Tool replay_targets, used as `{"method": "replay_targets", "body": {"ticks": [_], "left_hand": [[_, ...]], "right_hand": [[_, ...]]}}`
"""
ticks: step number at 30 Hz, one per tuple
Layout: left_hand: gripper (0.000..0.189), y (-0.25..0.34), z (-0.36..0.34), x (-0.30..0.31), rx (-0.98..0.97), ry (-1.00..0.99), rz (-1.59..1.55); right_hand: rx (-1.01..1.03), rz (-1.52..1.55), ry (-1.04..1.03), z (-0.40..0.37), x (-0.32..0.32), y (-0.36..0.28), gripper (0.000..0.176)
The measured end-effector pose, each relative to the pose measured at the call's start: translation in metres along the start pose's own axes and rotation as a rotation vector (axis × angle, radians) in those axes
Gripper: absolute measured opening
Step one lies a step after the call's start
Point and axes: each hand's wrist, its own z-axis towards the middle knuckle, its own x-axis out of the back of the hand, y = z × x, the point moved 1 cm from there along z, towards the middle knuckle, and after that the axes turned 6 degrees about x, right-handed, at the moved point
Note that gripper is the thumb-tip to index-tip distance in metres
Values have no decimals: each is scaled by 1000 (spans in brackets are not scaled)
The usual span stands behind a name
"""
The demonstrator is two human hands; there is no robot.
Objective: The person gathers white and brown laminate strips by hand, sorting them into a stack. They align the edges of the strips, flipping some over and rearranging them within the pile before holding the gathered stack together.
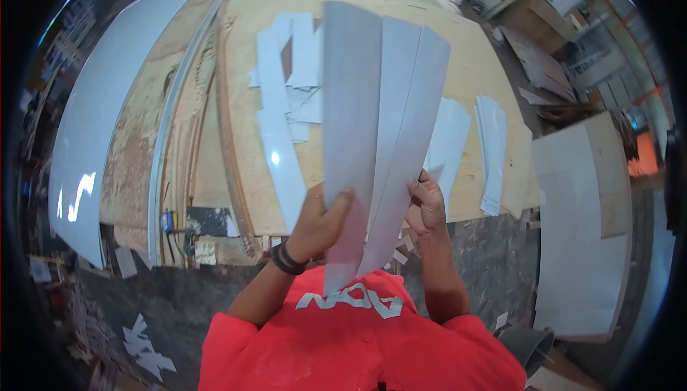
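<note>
**Obs. – head view**

- Held strips (372,119): approx. three long pale strips, upright in front of the chest and raised above the desk (472,54), not touching it. Tops are fanned apart; lower ends converge near the shirt.
- Left hand (323,220): clamped on the left strip's lower part, thumb across the front face, fingers behind. Dark wristband (286,258) on that wrist.
- Right hand (427,205): curled round the right edge of the bundle, fingers mostly hidden behind the strips.
- Desk: bare plywood w/ loose strips (286,90) piled in the centre and a further strip pair (492,147) nr the right edge.
- Large white sheet (107,126) lies along the left side.
- Offcuts (147,351) are on the floor.

**Assessment (judgement)**

- Step in hand appears to be sorting or squaring the bundle.
- Strips look thin and flexible. Both grips sit low, so the tops are free to splay and whip. Recommend one hand moves nearer mid-length.
- Edges may be sharp, so grip on the faces and don't slide along the edges.
- Align the lower ends first, then close the fan.
- Keep the bundle clear of the desk pile to avoid snagging.
</note>
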Motion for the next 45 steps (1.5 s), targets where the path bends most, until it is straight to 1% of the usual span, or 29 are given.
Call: {"method": "replay_targets", "body": {"ticks": [2,4,5,6,7,8,9,10,11,13,15,17,18,19,20,21,22,23,24,26,27,29,37,39,41,43,45], "left_hand": [[26,-10,-1,8,135,28,7],[26,-8,-2,11,141,1,-16],[26,-6,-3,11,155,6,-36],[26,-3,-3,8,152,-13,-31],[27,0,-4,6,163,8,-60],[28,1,-5,5,177,31,-89],[28,1,-6,4,180,19,-83],[28,-2,-7,4,197,5,-92],[29,-3,-7,4,210,-4,-102],[29,-6,-4,2,172,-2,-95],[29,-11,-3,1,156,19,-92],[29,-15,-3,2,215,-37,-91],[29,-15,-2,1,227,-19,-79],[29,-13,-1,-3,227,-35,-68],[29,-11,0,-4,224,-42,-58],[29,-10,1,-4,223,-1,-44],[29,-10,1,-4,210,-25,-55],[29,-11,0,-3,197,-53,-71],[29,-15,0,-1,195,-24,-69],[29,-21,-1,0,111,-64,-98],[29,-18,-3,1,111,-53,-103],[30,-7,-6,1,78,-89,34],[28,9,-12,-4,53,-30,86],[27,9,-13,-7,45,-11,94],[28,5,-12,-11,-17,-13,120],[28,1,-11,-9,-26,-31,91],[29,3,-11,-6,-31,-50,67]], "right_hand": [[53,-1,15,4,15,-19,22],[123,-89,104,12,45,-42,26],[172,-150,172,20,61,-54,26],[181,-218,251,32,86,-65,27],[185,-285,330,45,114,-74,28],[195,-279,340,60,146,-83,28],[118,-469,449,74,180,-91,32],[35,-659,554,77,198,-94,36],[39,-653,559,72,196,-93,36],[79,-1104,885,72,176,-94,42],[213,-816,529,55,119,-69,43],[96,-606,102,28,60,-33,42],[37,-555,-30,10,21,-20,41],[-12,-565,-119,-3,-10,-9,41],[-28,-544,-149,-10,-16,4,41],[-26,-523,-127,-14,-22,15,39],[-26,-507,-104,-15,-27,24,37],[-41,-430,-100,-14,-31,23,31],[-57,-426,-123,-14,-33,24,31],[-70,-291,-42,-16,-34,23,29],[-74,-261,-36,-18,-36,24,30],[-96,-228,-44,-18,-28,27,30],[-158,-70,-60,-18,-33,26,26],[-209,-18,-112,-17,-27,26,31],[-185,-22,-114,-16,-18,29,33],[-147,-20,-111,-15,-9,27,34],[-93,-28,-50,-14,2,16,34]]}}
